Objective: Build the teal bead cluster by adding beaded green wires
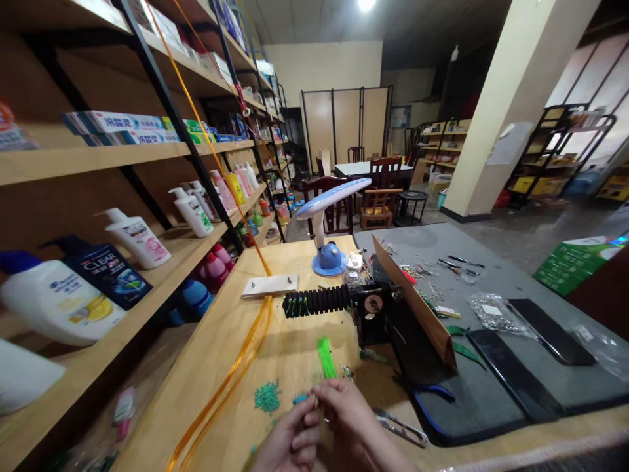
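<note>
My left hand (289, 438) and my right hand (348, 412) meet low in the middle of the view, above the wooden table. Both are closed in a pinch, fingertips touching or nearly so, and whatever they pinch is too small to make out. A small blue piece (299, 398) shows just beyond the left fingers; I cannot tell if it is held. Left of the hands lies a pile of small teal beads (267, 396). Beyond my right hand lies a bundle of bright green thread (325, 357).
A black ribbed roller (317, 301) joins a black machine (371, 311). Orange threads (240, 360) run down from a white plate (270, 286). A blue lamp (328, 257) stands behind. Blue-handled pliers (435, 391) and snips (400, 426) lie right; bottle shelves (196, 262) line the left.
</note>
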{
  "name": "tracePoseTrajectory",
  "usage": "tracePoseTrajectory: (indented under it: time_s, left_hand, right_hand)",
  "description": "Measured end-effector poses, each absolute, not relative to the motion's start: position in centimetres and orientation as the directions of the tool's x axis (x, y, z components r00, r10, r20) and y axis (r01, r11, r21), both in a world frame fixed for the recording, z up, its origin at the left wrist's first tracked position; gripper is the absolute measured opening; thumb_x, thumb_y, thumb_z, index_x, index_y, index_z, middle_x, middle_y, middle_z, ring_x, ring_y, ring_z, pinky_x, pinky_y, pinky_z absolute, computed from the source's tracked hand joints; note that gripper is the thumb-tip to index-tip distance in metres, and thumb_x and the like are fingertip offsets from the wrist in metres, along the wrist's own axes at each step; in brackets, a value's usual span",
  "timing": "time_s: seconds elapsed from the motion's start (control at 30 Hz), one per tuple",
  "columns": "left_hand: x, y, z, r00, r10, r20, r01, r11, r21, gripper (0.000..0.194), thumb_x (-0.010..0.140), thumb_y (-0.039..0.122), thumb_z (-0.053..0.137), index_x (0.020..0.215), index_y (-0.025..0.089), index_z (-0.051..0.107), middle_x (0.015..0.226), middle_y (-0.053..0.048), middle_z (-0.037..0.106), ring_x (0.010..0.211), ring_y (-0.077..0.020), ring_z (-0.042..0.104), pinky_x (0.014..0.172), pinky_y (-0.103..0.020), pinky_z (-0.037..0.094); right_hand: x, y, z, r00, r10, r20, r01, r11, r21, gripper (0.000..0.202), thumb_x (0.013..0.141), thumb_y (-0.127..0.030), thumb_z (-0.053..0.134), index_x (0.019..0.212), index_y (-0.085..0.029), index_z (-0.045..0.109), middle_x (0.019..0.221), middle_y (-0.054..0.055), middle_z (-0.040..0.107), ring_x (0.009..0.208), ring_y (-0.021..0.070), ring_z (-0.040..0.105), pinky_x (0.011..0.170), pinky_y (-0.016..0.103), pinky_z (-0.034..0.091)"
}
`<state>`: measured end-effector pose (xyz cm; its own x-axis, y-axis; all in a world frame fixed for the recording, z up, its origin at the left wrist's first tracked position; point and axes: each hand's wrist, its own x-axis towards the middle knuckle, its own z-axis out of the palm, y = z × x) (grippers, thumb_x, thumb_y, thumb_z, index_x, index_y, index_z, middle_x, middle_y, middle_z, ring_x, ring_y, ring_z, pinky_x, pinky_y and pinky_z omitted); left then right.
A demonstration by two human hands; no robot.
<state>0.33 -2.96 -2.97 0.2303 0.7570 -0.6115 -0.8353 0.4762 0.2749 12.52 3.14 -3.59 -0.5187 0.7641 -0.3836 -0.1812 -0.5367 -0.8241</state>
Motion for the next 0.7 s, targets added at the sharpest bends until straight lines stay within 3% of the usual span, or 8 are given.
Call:
tracePoseTrajectory:
  time_s: [0.17, 0.27, 0.33, 0.4, 0.47, 0.53, 0.6, 0.7]
  left_hand:
    - [0.7, -2.8, -2.6, 0.27, 0.757, -0.595, -0.832, 0.494, 0.251, 0.027, 0.076, 0.019, 0.083, 0.075, 0.014, 0.057, 0.055, 0.011, 0.046, 0.032, 0.0032, 0.031, 0.032, -0.01, 0.01]
    - [0.8, -2.9, -2.7, 0.24, 0.769, -0.592, -0.817, 0.489, 0.304, 0.031, 0.073, 0.024, 0.086, 0.073, 0.014, 0.057, 0.055, 0.011, 0.046, 0.032, 0.0035, 0.028, 0.033, -0.01, 0.011]
    - [0.9, -2.9, -2.7, 0.205, 0.785, -0.585, -0.797, 0.481, 0.366, 0.04, 0.064, 0.032, 0.092, 0.066, 0.015, 0.056, 0.051, 0.012, 0.043, 0.031, 0.0037, 0.023, 0.032, -0.011, 0.011]
    - [1.1, -2.7, -2.5, 0.131, 0.815, -0.565, -0.772, 0.441, 0.457, 0.049, 0.053, 0.04, 0.096, 0.059, 0.014, 0.055, 0.046, 0.013, 0.039, 0.031, 0.0038, 0.019, 0.032, -0.012, 0.011]
    - [1.5, -2.3, -1.9, 0.018, 0.854, -0.519, -0.747, 0.357, 0.561, 0.051, 0.047, 0.044, 0.097, 0.057, 0.014, 0.057, 0.046, 0.012, 0.041, 0.033, 0.0036, 0.021, 0.033, -0.012, 0.011]
    - [2.0, -1.8, -1.1, -0.099, 0.883, -0.46, -0.72, 0.255, 0.645, 0.049, 0.047, 0.042, 0.097, 0.059, 0.014, 0.059, 0.048, 0.011, 0.044, 0.035, 0.0027, 0.026, 0.035, -0.012, 0.013]
    - [2.7, -1.2, -0.4, -0.172, 0.889, -0.424, -0.699, 0.193, 0.689, 0.048, 0.045, 0.041, 0.098, 0.06, 0.014, 0.061, 0.047, 0.011, 0.043, 0.036, 0.0015, 0.029, 0.036, -0.013, 0.015]
    - [3.6, -0.4, 0.2, -0.231, 0.88, -0.415, -0.69, 0.152, 0.708, 0.051, 0.041, 0.043, 0.098, 0.062, 0.014, 0.062, 0.048, 0.01, 0.045, 0.038, 0.0005, 0.031, 0.036, -0.013, 0.016]
  right_hand:
    - [12.6, 3.1, -3.7, -0.522, 0.77, -0.368, -0.161, -0.512, -0.843, 0.047, 0.062, -0.062, 0.075, 0.062, -0.017, 0.061, 0.046, -0.008, 0.045, 0.038, 0.0049, 0.026, 0.041, 0.023, 0.013]
    - [13.4, 3.0, -3.4, -0.501, 0.798, -0.335, -0.147, -0.459, -0.876, 0.045, 0.063, -0.06, 0.074, 0.065, -0.016, 0.064, 0.05, -0.005, 0.05, 0.043, 0.0076, 0.035, 0.045, 0.023, 0.023]
    - [14.9, 3.2, -3.2, -0.422, 0.878, -0.227, -0.073, -0.282, -0.957, 0.037, 0.07, -0.053, 0.072, 0.073, -0.016, 0.069, 0.06, 0.0, 0.06, 0.053, 0.0128, 0.049, 0.054, 0.025, 0.035]
    - [17.1, 3.8, -2.9, -0.294, 0.956, 0.018, 0.163, 0.069, -0.984, 0.028, 0.083, -0.042, 0.063, 0.087, -0.017, 0.073, 0.078, 0.006, 0.069, 0.073, 0.0203, 0.061, 0.069, 0.03, 0.043]
    - [19.4, 4.5, -2.9, -0.233, 0.938, 0.257, 0.472, 0.34, -0.814, 0.025, 0.09, -0.03, 0.052, 0.096, -0.017, 0.073, 0.09, 0.01, 0.071, 0.088, 0.0261, 0.063, 0.079, 0.035, 0.045]
    - [21.1, 5.4, -3.0, -0.251, 0.899, 0.359, 0.666, 0.43, -0.61, 0.027, 0.089, -0.018, 0.049, 0.105, -0.017, 0.072, 0.102, 0.013, 0.072, 0.099, 0.0287, 0.061, 0.087, 0.038, 0.044]
    - [21.9, 6.2, -3.2, -0.291, 0.9, 0.325, 0.783, 0.419, -0.459, 0.033, 0.085, -0.011, 0.053, 0.112, -0.017, 0.07, 0.113, 0.013, 0.071, 0.11, 0.03, 0.059, 0.093, 0.039, 0.043]
    - [21.5, 7.3, -3.6, -0.299, 0.939, 0.172, 0.879, 0.341, -0.332, 0.036, 0.082, -0.006, 0.056, 0.113, -0.016, 0.071, 0.119, 0.014, 0.07, 0.115, 0.0322, 0.057, 0.094, 0.041, 0.044]
